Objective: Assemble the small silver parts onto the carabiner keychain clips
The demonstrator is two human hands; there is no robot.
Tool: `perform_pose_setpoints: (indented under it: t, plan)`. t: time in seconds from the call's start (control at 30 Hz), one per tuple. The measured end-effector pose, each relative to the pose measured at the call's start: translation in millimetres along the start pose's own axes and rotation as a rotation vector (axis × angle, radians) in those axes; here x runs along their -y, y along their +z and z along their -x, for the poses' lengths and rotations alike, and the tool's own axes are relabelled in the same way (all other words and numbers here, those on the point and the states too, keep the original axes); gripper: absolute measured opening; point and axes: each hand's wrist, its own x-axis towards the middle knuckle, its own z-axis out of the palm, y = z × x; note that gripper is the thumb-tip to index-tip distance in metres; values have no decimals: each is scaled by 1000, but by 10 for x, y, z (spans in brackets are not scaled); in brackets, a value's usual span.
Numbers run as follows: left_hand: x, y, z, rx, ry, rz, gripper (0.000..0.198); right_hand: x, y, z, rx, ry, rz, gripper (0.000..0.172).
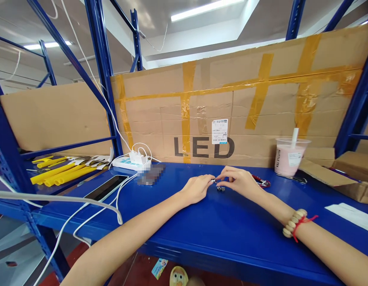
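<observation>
My left hand (198, 188) rests low over the blue shelf top, fingers pressed together, with a small shiny metal piece (213, 180) at its fingertips. From the other side my right hand (237, 181) comes in, thumb and forefinger curled close around the same spot. Whatever those right fingertips pinch is too small to make out. Just below them a second small dark metal piece (221, 189) lies on the shelf. Behind the right wrist sits a red looped cord or tool (261, 181), partly hidden. A beaded bracelet (296, 225) with red string circles the right forearm.
A cup of pink drink (288, 159) stands at the back right, beside an open cardboard box (350, 178). White paper (352, 216) lies nearer. On the left are a phone (108, 187), white cables, a power strip (128, 163) and yellow tubes (67, 172). Taped cardboard (160, 123) walls the back.
</observation>
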Motion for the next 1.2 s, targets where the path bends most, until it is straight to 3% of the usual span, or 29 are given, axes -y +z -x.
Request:
perform_pose_setpoints:
  t: [0.5,1.2]
  plan:
    - [-34,-76,19,78,-38,123,26,50,-71,-20,29,-1,27,11]
    - [0,-71,10,104,-45,150,25,92,-109,-28,26,-11,-18,9]
